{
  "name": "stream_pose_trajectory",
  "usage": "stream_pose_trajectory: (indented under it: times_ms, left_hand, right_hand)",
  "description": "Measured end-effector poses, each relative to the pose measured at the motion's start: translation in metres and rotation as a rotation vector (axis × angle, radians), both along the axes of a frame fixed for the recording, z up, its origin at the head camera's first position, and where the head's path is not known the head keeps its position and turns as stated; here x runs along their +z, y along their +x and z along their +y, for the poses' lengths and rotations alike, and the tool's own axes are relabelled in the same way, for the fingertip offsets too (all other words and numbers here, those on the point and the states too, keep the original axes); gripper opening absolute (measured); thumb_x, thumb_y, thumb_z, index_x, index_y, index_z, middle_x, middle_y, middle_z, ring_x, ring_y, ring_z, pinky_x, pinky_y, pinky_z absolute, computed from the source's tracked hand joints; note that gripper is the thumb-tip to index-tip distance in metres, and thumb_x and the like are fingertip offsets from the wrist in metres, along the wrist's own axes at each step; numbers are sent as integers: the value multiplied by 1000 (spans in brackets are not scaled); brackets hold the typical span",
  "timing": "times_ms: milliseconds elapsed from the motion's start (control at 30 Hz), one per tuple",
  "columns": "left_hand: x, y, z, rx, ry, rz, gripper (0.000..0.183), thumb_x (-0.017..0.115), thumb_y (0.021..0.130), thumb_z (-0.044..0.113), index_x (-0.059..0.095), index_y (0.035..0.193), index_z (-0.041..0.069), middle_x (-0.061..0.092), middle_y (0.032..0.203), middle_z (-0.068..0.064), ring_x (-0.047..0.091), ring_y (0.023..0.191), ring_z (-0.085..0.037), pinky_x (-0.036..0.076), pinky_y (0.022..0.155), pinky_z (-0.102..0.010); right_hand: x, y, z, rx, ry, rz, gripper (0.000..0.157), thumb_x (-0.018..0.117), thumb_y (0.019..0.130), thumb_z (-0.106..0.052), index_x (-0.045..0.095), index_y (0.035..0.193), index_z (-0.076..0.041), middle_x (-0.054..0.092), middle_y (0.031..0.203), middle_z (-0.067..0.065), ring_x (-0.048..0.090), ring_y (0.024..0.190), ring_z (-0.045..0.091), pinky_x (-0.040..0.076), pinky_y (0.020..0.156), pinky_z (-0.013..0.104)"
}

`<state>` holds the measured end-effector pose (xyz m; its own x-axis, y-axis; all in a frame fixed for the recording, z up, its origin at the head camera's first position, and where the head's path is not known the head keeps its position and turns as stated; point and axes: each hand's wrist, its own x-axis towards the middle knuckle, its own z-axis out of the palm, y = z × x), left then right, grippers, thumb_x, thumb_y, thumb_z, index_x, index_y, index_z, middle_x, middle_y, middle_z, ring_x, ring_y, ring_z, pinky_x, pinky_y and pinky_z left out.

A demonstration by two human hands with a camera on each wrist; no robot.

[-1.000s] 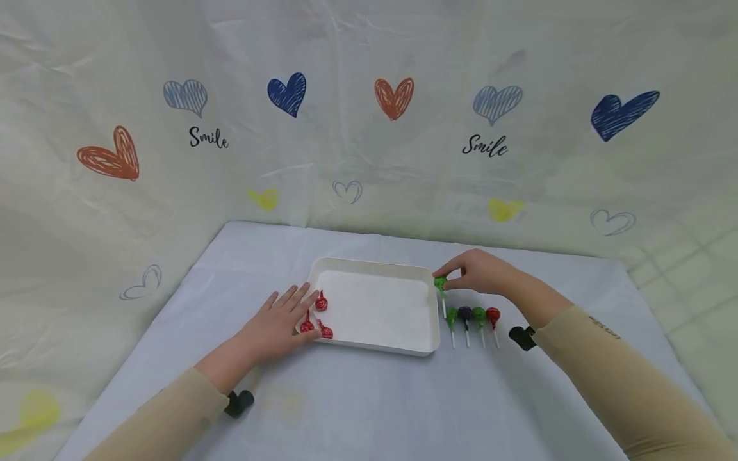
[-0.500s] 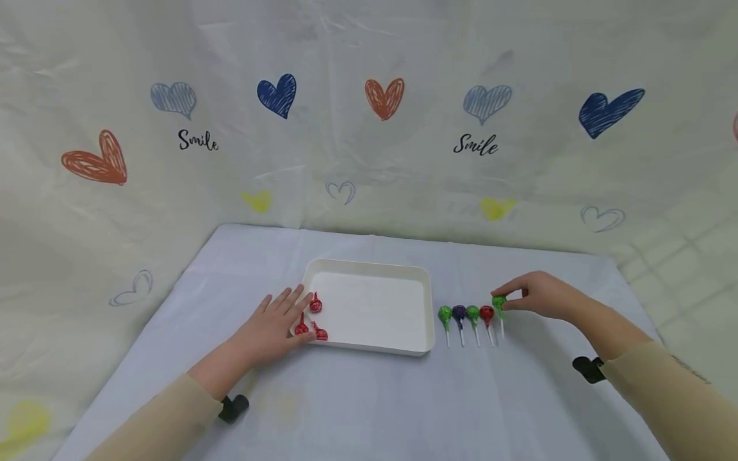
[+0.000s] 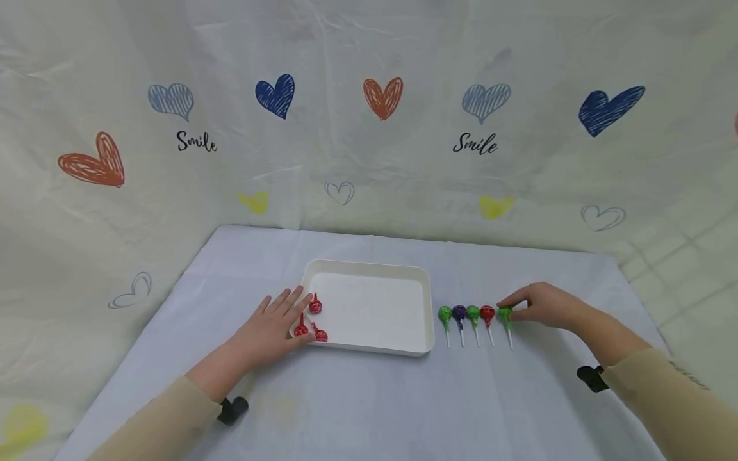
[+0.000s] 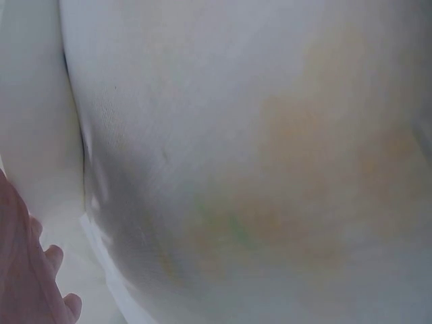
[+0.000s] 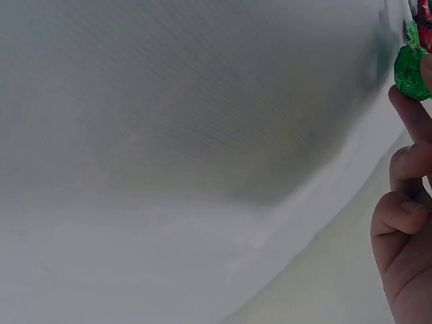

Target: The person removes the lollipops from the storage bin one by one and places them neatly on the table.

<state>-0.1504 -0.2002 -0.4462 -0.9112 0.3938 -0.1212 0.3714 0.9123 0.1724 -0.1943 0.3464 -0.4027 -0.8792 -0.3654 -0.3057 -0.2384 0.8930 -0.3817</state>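
My right hand [image 3: 548, 308] pinches a green-wrapped lollipop [image 3: 505, 314] by its head, at the right end of a row. In the right wrist view, thumb and index finger hold that green lollipop [image 5: 410, 73]. To its left lie a red lollipop [image 3: 487, 314], a green one [image 3: 473, 314], a purple one [image 3: 459, 313] and another green one [image 3: 444, 314], sticks toward me. My left hand [image 3: 264, 333] rests with spread fingers over the left edge of a white tray [image 3: 369, 349]. Red lollipops [image 3: 315, 304] lie in the tray beside those fingers, partly hidden.
A white cloth [image 3: 369, 410] covers the table. Behind it hangs a pale sheet [image 3: 403, 173] printed with hearts and words. A dark wrist camera [image 3: 233, 410] sits under the left sleeve, and another [image 3: 592, 379] under the right.
My right hand has carried the green lollipop from beside the tray's right rim to the row's right end and lowered it there. The left hand keeps its place on the tray.
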Motion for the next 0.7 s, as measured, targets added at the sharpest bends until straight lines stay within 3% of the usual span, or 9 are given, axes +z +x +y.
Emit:
stream_pose_trajectory:
  times_ms: [300,400,500,700]
  left_hand:
    - [0,0,0,2,-4,-3,92,50,89,72,21,160,21,12,166,-6,11,151,-33,9,119,-59]
    - [0,0,0,1,0,-3,92,50,89,72,20,160,21,12,166,-5,11,152,-32,9,119,-59]
    - [0,0,0,1,3,-2,92,50,89,72,21,160,21,12,166,-6,11,151,-33,9,119,-59]
    - [0,0,-1,4,-2,4,92,49,89,73,22,160,21,13,166,-6,11,151,-33,9,119,-59]
  right_hand:
    - [-9,-2,-3,-6,-6,14,29,74,89,-25,76,116,-15,69,120,14,58,115,40,49,92,57]
    - [-10,-2,-4,-14,-12,15,29,74,89,-25,76,116,-16,69,120,13,61,104,31,52,83,47]
    - [-10,-1,-4,-21,-16,11,30,74,89,-26,75,117,-16,69,120,13,55,90,21,46,69,35]
    - [-2,-2,-1,-42,-13,29,34,74,89,-27,73,122,-17,68,113,5,47,77,18,43,59,30]
